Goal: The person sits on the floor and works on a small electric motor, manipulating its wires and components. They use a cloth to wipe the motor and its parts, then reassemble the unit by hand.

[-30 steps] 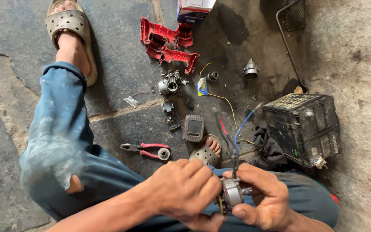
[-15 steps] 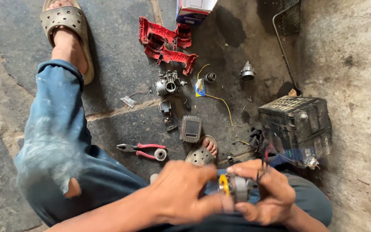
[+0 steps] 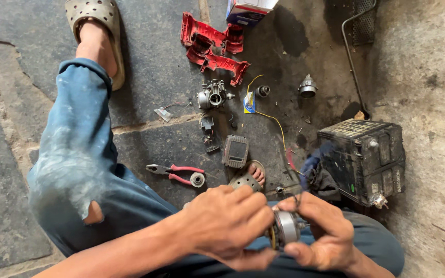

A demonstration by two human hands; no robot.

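White, blue and red cardboard box [image 3: 248, 10] at top edge; small blue-yellow packet [image 3: 249, 102] mid-floor

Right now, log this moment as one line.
left hand: grips small round metal part | right hand: grips same part | red-handled pliers: on stone floor | black battery: at right

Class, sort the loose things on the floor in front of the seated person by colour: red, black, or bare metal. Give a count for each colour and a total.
Red: 2, plastic cover pieces, red-handled pliers
Black: 2, battery box, small ribbed block
Bare metal: 2, carburettor, cone-shaped fitting
Total: 6
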